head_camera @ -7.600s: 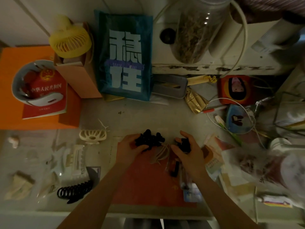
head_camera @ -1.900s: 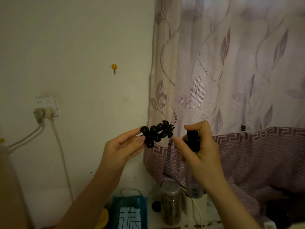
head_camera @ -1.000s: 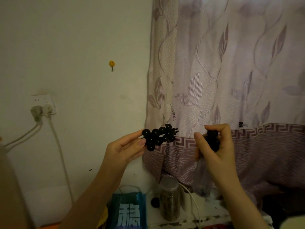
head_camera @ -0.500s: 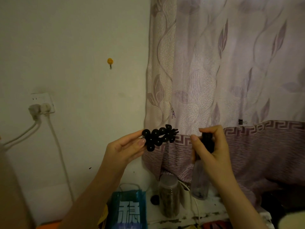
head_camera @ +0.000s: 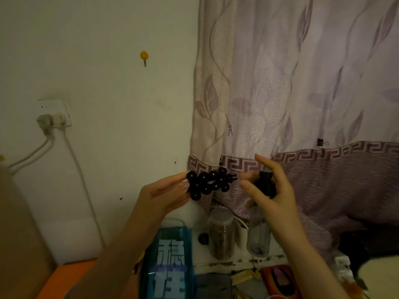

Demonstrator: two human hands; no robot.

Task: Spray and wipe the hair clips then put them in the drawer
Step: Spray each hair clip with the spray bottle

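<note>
My left hand [head_camera: 166, 190] pinches a black flower-shaped hair clip [head_camera: 207, 183] by its left end and holds it up in front of the wall and curtain. Just to its right, my right hand [head_camera: 272, 190] grips a small clear spray bottle [head_camera: 259, 231] with a black top [head_camera: 266, 184]. The index finger of that hand is lifted straight above the black top. The nozzle sits close to the clip's right end.
A blue bag with white characters [head_camera: 170, 260] and a clear jar [head_camera: 221, 234] stand below my hands. A patterned mauve curtain [head_camera: 302, 93] hangs at right. A wall socket with white cables [head_camera: 54, 119] is at left, an orange surface [head_camera: 64, 275] bottom left.
My right hand has brought the bottle closer to the clip, and its index finger has lifted off the black top. The view has tilted slightly down.
</note>
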